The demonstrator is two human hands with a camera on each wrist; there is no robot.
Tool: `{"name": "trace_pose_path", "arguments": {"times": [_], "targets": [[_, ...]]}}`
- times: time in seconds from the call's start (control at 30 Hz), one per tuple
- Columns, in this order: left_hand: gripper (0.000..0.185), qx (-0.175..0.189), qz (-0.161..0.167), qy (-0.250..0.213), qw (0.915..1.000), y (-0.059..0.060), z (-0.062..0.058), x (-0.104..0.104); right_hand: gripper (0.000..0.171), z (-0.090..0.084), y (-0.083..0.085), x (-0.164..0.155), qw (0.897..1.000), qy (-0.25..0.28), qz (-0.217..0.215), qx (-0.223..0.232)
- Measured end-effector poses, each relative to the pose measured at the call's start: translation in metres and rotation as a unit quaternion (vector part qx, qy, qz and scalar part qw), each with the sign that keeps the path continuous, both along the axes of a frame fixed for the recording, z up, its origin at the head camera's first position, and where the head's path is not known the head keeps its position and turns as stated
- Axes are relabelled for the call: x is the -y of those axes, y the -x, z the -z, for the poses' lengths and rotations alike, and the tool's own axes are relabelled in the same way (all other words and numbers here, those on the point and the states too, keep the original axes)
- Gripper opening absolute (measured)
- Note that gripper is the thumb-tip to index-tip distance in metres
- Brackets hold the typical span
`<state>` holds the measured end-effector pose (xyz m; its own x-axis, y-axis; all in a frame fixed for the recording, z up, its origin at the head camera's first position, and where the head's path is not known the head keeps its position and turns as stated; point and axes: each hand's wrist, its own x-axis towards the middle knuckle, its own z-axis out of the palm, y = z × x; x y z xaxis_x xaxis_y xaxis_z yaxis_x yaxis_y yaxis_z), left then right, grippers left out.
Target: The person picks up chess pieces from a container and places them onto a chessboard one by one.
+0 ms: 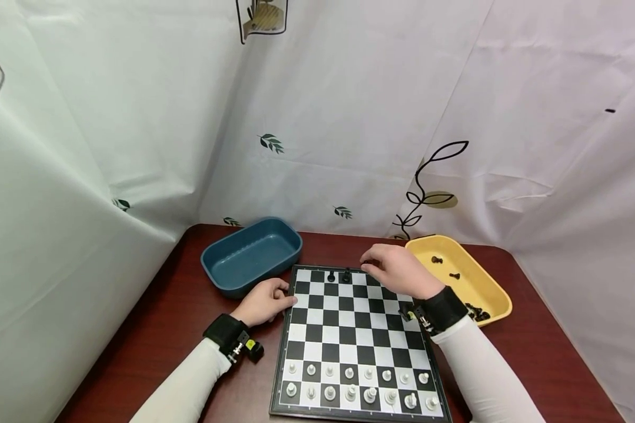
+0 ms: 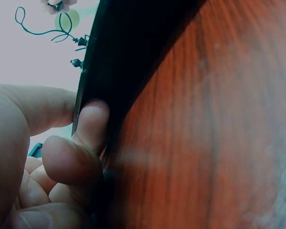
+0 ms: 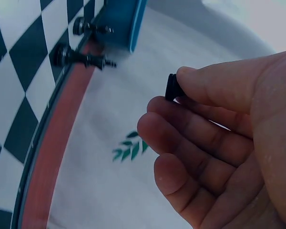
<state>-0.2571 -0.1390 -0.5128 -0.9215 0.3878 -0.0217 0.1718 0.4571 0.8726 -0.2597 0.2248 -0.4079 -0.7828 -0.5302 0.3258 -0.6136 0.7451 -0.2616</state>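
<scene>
A black-and-white chessboard (image 1: 338, 320) lies on the table, with white chess pieces (image 1: 351, 392) in the two near rows. On its far row stand two black chess pieces, a king (image 3: 81, 58) and a shorter piece (image 3: 90, 27) beside it. My left hand (image 1: 264, 302) grips the board's left edge between thumb and fingers. Over the far edge, right of the two black pieces, my right hand (image 1: 402, 270) pinches a small black chess piece (image 3: 173, 88) between thumb and fingertips. Its base shows; the rest is hidden by the fingers.
A yellow tray (image 1: 487, 282) with several black pieces stands right of the board, beside my right forearm. At the back left is a blue tray (image 1: 233, 264), close to my left hand. A white patterned cloth (image 1: 349, 147) hangs behind the dark red table (image 1: 190, 311).
</scene>
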Motion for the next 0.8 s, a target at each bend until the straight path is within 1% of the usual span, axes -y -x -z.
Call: {"name": "trace_pose_path", "arguments": {"times": [0.17, 0.33, 0.57, 0.8], "targets": [[0.046, -0.003, -0.002, 0.001, 1.0000, -0.001, -0.002, 0.001, 0.010, 0.001, 0.000, 0.016, 1.000, -0.012, -0.023, -0.007], [0.048, 0.000, 0.004, 0.004, 1.0000, -0.001, 0.000, 0.000, 0.010, 0.003, -0.001, 0.025, 0.999, -0.033, -0.041, -0.013], [0.048, -0.003, -0.001, -0.001, 1.0000, -0.003, 0.001, -0.001, 0.010, 0.005, 0.000, 0.042, 0.997, -0.030, -0.064, 0.006], [0.048, -0.003, -0.001, 0.005, 1.0000, -0.003, 0.000, -0.001, 0.011, 0.008, 0.005, 0.056, 0.995, -0.041, -0.086, 0.021]]}}
